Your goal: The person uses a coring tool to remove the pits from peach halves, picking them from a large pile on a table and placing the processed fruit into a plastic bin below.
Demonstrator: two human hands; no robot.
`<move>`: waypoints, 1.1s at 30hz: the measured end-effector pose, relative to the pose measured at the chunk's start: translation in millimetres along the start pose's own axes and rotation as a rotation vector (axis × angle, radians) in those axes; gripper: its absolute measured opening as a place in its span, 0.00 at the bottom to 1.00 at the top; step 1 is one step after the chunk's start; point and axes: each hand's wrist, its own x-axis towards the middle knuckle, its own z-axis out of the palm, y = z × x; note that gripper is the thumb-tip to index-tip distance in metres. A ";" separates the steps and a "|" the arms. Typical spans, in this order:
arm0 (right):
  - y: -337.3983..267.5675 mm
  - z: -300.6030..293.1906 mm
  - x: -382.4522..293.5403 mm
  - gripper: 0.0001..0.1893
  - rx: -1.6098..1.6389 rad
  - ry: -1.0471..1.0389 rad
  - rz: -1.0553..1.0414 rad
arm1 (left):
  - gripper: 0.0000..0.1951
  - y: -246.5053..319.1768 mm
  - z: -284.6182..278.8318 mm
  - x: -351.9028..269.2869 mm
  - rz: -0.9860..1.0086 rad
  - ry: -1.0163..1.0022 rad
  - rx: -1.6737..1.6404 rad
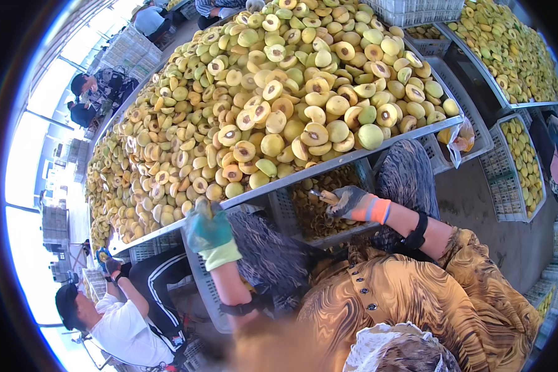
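My left hand (211, 232), in a teal glove with a pale yellow cuff, is at the near metal rim of a table (302, 172) heaped with halved yellow-green stone fruit (272, 144), apricot-like. Whether its fingers hold a piece cannot be told. Lower right of the rim, my right hand (351, 204) wears a dark glove with an orange cuff. It grips a small hand tool (326, 197) with a wooden handle and short metal end, pointing left. Beneath this hand, a crate (337, 239) between my knees holds brown pits or scraps.
A seated co-worker (125, 328) in a white shirt works at the table's left end; others sit beyond its far side. Plastic crates of fruit (521, 167) stand on the right, near a second heaped table (511, 51). A plastic bag (458, 137) lies in a crate beside the rim.
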 end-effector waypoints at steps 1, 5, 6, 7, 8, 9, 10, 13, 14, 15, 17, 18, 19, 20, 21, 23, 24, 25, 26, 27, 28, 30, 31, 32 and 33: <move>20.9 6.1 8.3 0.17 -0.265 0.163 -0.135 | 0.17 -16.9 -4.5 3.9 0.022 -0.062 0.254; 36.3 21.1 27.8 0.18 0.504 0.025 -0.165 | 0.26 -17.1 23.9 39.4 0.094 0.071 0.086; 26.7 10.3 18.7 0.19 0.301 0.092 -0.123 | 0.28 5.9 47.0 54.7 0.100 -0.010 0.010; 28.2 10.2 17.7 0.19 0.156 0.149 -0.098 | 0.30 28.3 58.1 67.7 0.097 -0.081 -0.042; 36.3 15.8 21.4 0.19 0.118 0.121 -0.113 | 0.28 41.3 59.3 77.8 0.088 -0.136 -0.110; 47.7 16.4 22.7 0.19 0.076 0.113 -0.108 | 0.26 56.2 68.2 85.9 0.096 -0.198 -0.201; 34.2 11.5 16.2 0.19 0.022 0.089 -0.067 | 0.27 58.5 79.4 90.3 0.095 -0.272 -0.210; 13.4 1.6 -4.2 0.19 0.145 0.102 -0.046 | 0.34 65.6 107.2 83.9 0.115 -0.334 -0.301; 9.7 3.5 -4.2 0.21 0.124 0.138 -0.125 | 0.36 60.4 121.1 74.9 0.187 -0.168 -0.310; 7.3 6.4 -5.1 0.23 0.105 0.176 -0.193 | 0.34 63.4 117.0 73.3 0.150 -0.303 -0.346; 4.9 6.0 -7.4 0.24 0.024 0.156 -0.162 | 0.26 74.6 99.6 72.4 0.172 -0.314 -0.469; 0.4 10.4 -7.8 0.24 0.030 0.137 -0.139 | 0.23 69.9 101.4 71.5 0.068 -0.320 -0.714; -0.9 13.1 -6.6 0.24 0.033 0.130 -0.141 | 0.20 64.4 103.2 68.1 -0.043 -0.327 -0.956; -0.9 13.3 -3.0 0.23 0.155 0.200 -0.199 | 0.17 62.5 107.7 62.0 -0.162 -0.296 -1.171; 1.0 10.1 -1.1 0.21 0.285 0.288 -0.238 | 0.16 80.7 71.1 60.7 -0.363 -0.527 -1.291; -21.4 -10.1 -7.5 0.25 0.406 0.145 -0.111 | 0.16 97.6 24.8 51.6 -0.476 -0.791 -1.201; -40.7 -18.3 -11.5 0.23 0.442 0.101 -0.044 | 0.16 96.8 28.0 40.5 -0.218 -0.663 -1.222; -55.3 -22.5 -9.9 0.22 0.473 0.064 0.024 | 0.16 97.2 33.1 32.2 0.045 -0.534 -1.235; -53.0 -16.5 -1.6 0.15 0.621 0.074 -0.126 | 0.13 104.6 36.1 27.6 0.098 -0.589 -1.206; -48.4 -11.1 3.2 0.11 0.765 0.101 -0.275 | 0.13 119.9 21.5 22.2 0.149 -0.635 -1.308; -58.6 -13.4 -0.4 0.10 0.824 0.012 -0.063 | 0.14 123.6 25.4 17.5 0.041 -0.678 -1.378; -70.4 -15.3 -9.8 0.12 0.974 -0.113 0.140 | 0.15 130.3 25.2 11.9 -0.034 -0.618 -1.467; -64.9 -10.7 -9.4 0.12 0.979 -0.108 0.145 | 0.15 134.5 21.5 11.4 0.002 -0.516 -1.489; -56.6 -4.8 -6.8 0.11 1.083 -0.114 0.132 | 0.16 137.7 34.6 5.4 0.004 -0.431 -1.641; -58.0 0.9 -7.3 0.11 1.190 -0.127 0.118 | 0.16 135.9 40.3 -0.6 0.002 -0.435 -1.636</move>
